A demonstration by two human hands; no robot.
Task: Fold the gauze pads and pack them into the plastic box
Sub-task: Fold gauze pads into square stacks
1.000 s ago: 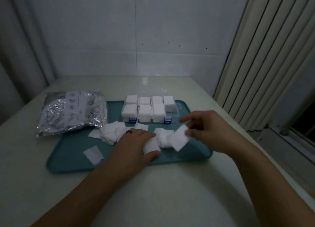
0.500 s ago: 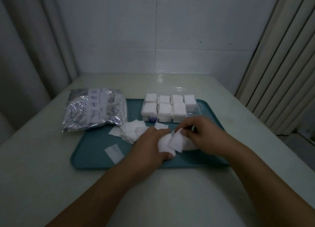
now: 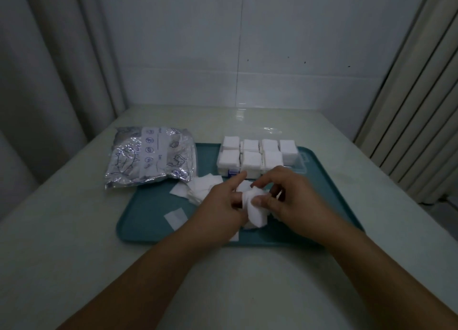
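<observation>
Mostly packed already: the clear plastic compartment box [image 3: 260,156], just beyond the hands, shows seven cells filled with folded white squares. Both the left hand [image 3: 220,203] and right hand [image 3: 292,198] pinch a soft, crumpled white gauze pad [image 3: 256,205] mid-fold. Loose flat gauze pads [image 3: 198,188] lie left of them on the teal plastic tray [image 3: 148,218].

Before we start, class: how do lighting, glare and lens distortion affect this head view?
Head view: dim, bluish light overall; glare glints on the foil bag and the plastic box lid; wide-angle bending bows the curtains at the edges; the gauze pad between left hand and right hand looks soft, lacking weave detail.
</observation>
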